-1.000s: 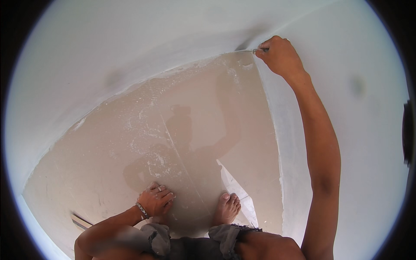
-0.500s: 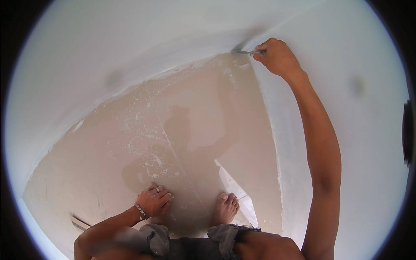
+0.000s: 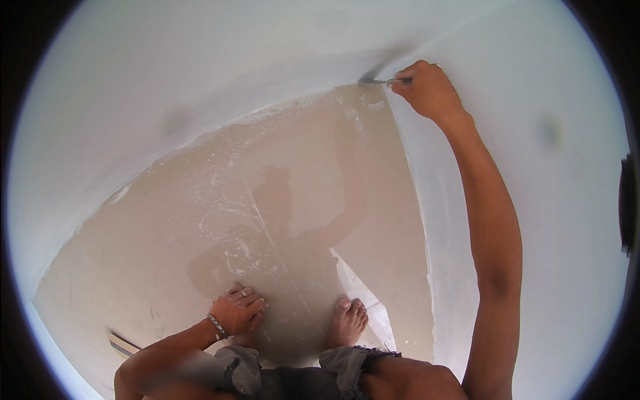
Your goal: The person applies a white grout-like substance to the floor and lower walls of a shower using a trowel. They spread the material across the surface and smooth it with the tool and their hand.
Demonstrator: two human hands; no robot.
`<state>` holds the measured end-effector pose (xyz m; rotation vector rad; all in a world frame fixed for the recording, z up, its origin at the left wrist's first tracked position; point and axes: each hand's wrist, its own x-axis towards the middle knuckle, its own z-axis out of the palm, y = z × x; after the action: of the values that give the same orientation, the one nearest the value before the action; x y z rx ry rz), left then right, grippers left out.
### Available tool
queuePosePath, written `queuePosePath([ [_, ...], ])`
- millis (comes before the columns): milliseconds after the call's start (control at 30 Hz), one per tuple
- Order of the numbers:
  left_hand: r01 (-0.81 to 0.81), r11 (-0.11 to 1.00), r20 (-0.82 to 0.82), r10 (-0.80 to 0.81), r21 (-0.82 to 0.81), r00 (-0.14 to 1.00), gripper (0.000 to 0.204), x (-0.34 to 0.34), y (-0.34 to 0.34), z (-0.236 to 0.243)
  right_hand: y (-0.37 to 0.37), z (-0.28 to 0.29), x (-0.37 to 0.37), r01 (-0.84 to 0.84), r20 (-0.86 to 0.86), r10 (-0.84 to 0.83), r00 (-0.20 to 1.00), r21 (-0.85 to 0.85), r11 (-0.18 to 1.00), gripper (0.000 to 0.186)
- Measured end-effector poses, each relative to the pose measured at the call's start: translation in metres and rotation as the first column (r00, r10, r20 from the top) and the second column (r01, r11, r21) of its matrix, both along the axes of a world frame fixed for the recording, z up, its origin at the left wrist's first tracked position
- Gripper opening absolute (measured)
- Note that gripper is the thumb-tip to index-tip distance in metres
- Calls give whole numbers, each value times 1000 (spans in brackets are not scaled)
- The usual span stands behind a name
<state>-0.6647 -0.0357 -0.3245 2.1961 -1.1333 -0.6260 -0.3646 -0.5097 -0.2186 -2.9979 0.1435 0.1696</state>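
Note:
At the far corner, my right hand (image 3: 427,89) is closed around the handle of a small scraper (image 3: 377,81). Its thin grey end meets the line where the white wall and the beige floor come together, and part of the handle is hidden in my fingers. Down by my left leg, my left hand (image 3: 239,311) has its fingers curled in, with a ring and a bracelet showing. Its palm side is hidden, so whatever may lie under the fingers cannot be seen.
White walls (image 3: 200,73) meet the beige floor (image 3: 313,187), which carries white dust and smears. A pale pointed sheet (image 3: 363,293) lies beside my bare right foot (image 3: 347,321). Some thin strips (image 3: 123,343) are at the lower left. A dark object (image 3: 627,203) sits at the right rim.
My right hand and the scraper have shifted very slightly nearer along the corner. The left hand stays where it was.

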Motion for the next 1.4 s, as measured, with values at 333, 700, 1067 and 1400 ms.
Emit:
queuePosePath([
  [333,18,1000,-3,-18,15,1000,19,0,2,-2,1,24,5,-21,-69,25,997,66,998,26],
  [700,10,1000,3,-10,8,1000,18,0,2,1,17,13,1,-29,-114,27,993,-16,999,34],
  [1067,17,1000,-18,-16,20,1000,19,1,2,-1,25,23,6,9,-160,-3,987,42,999,33],
  [1400,29,999,-17,-28,23,999,20,0,2,0,31,19,4,7,-128,-5,992,21,1000,32],
])
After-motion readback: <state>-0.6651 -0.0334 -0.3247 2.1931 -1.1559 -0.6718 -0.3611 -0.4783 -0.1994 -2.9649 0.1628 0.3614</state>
